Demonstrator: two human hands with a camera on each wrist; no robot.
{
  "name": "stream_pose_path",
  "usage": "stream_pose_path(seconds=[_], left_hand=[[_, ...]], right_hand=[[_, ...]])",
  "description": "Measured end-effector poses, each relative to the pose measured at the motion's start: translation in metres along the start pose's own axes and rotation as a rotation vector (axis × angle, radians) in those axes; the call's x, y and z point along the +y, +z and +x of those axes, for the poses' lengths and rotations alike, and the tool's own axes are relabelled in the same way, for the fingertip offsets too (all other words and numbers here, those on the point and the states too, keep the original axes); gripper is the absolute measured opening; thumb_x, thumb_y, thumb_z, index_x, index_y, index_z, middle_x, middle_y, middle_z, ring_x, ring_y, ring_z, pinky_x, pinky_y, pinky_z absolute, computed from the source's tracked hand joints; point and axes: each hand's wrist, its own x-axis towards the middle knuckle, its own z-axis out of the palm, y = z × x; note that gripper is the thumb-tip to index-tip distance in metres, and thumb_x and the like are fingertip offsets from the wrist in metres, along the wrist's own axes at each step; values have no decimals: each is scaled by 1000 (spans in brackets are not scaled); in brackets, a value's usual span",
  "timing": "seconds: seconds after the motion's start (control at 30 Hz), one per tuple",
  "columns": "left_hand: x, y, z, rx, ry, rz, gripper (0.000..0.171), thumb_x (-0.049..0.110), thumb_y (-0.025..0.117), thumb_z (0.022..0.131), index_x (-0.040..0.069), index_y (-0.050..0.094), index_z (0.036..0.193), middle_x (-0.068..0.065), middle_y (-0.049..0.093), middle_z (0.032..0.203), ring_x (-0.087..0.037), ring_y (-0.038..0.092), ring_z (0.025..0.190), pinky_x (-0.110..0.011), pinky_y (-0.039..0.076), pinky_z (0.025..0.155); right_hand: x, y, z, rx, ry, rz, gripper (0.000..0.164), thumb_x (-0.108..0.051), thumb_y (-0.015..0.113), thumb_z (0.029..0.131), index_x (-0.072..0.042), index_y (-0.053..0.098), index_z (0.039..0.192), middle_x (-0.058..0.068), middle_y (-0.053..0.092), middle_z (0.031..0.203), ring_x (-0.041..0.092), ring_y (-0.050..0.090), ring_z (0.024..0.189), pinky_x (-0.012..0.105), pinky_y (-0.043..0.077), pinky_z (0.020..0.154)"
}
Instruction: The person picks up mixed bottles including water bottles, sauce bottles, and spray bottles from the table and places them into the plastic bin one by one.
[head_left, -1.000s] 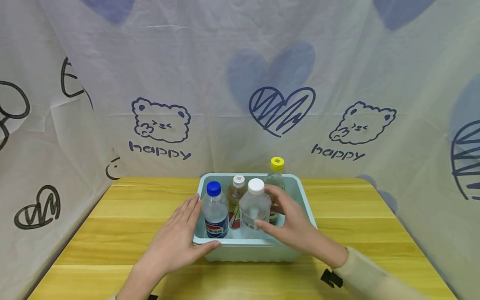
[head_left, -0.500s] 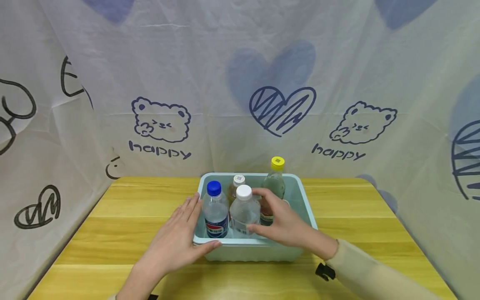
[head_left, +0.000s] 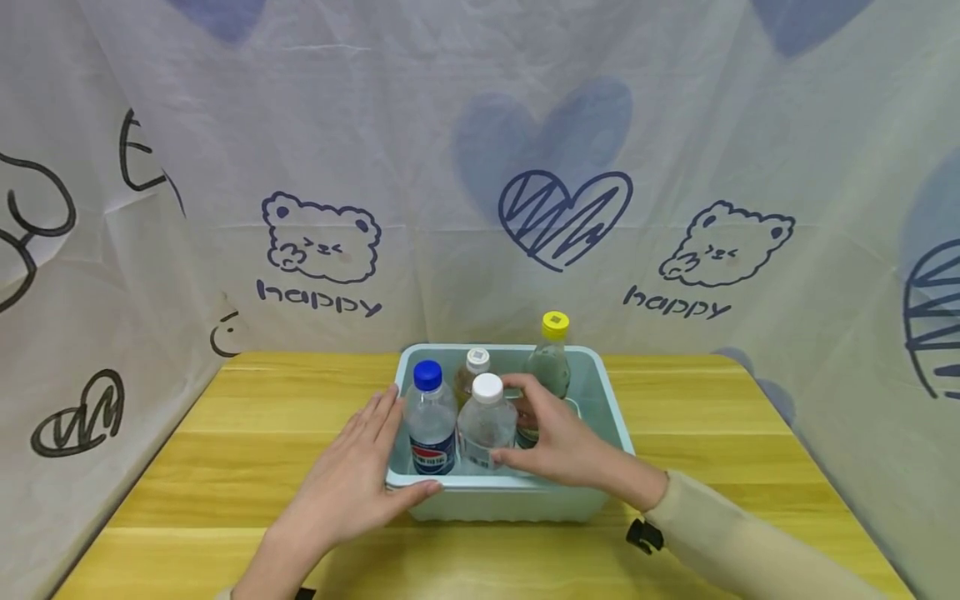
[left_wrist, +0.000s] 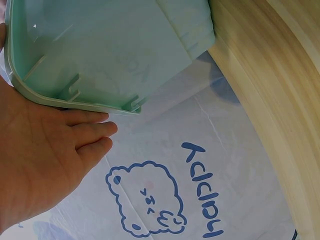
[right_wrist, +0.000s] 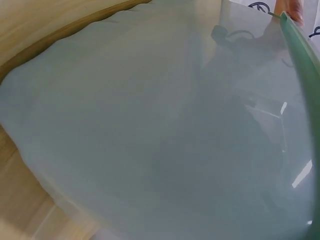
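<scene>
A pale blue-green plastic bin [head_left: 517, 504] stands on the wooden table with several bottles upright inside. My right hand [head_left: 566, 442] holds a clear bottle with a white cap [head_left: 487, 421] at the front of the bin, thumb in front and fingers behind. My left hand [head_left: 348, 471] rests with straight fingers along the bin's left rim, its thumb over the front edge. Just inside that rim stands a Pepsi bottle with a blue cap [head_left: 431, 425]. In the left wrist view, the fingers [left_wrist: 92, 131] lie along the bin's rim. Only the bin's outer wall [right_wrist: 165, 130] fills the right wrist view.
At the back of the bin are a white-capped bottle with brownish contents [head_left: 477, 367], partly hidden, and a taller yellow-capped bottle [head_left: 551, 358]. A printed cloth [head_left: 442, 267] hangs behind the wooden table [head_left: 690, 417].
My right hand has moved the clear white-capped bottle left and lower into the bin, close beside the Pepsi bottle. The left hand has stayed at the rim.
</scene>
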Motion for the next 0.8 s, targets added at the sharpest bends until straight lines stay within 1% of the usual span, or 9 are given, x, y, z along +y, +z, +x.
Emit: stream_pose_path(seconds=[0.3, 0.47, 0.63, 0.7, 0.8], left_hand=[[0, -1, 1, -12, -8, 4, 119, 87, 50, 86, -2, 29, 162, -19, 22, 170, -39, 25, 156, -53, 28, 126], [1, -1, 1, -17, -11, 0, 119, 87, 52, 86, -2, 29, 162, -20, 22, 170, -39, 25, 156, -54, 28, 126], [1, 0, 0, -11, -6, -2, 119, 86, 52, 86, -2, 29, 162, -20, 22, 170, -39, 26, 156, -53, 28, 126], [0, 1, 1, -11, -4, -2, 119, 86, 52, 86, -2, 28, 162, -20, 21, 170, -39, 26, 156, -53, 28, 126], [0, 1, 0, -11, -6, -5, 119, 86, 52, 86, -2, 28, 162, -20, 20, 171, -39, 25, 156, -53, 27, 126]], right_hand=[[2, 1, 0, 14, 9, -20, 84, -8, 87, 84, -6, 35, 149, 17, 55, 143, 32, 66, 122, 49, 56, 103], [3, 1, 1, 20, 21, -38, 83, -13, 88, 85, -8, 36, 149, 16, 57, 143, 31, 67, 122, 49, 56, 104], [6, 1, 0, 34, 6, -43, 83, -14, 88, 84, -7, 37, 150, 17, 60, 139, 31, 68, 119, 52, 57, 101], [7, 1, 0, 40, 1, -45, 83, -14, 88, 84, -7, 38, 150, 16, 61, 138, 29, 69, 118, 51, 58, 100], [8, 1, 0, 45, -8, -52, 83, -14, 89, 84, -8, 39, 151, 14, 61, 140, 28, 68, 120, 47, 58, 100]])
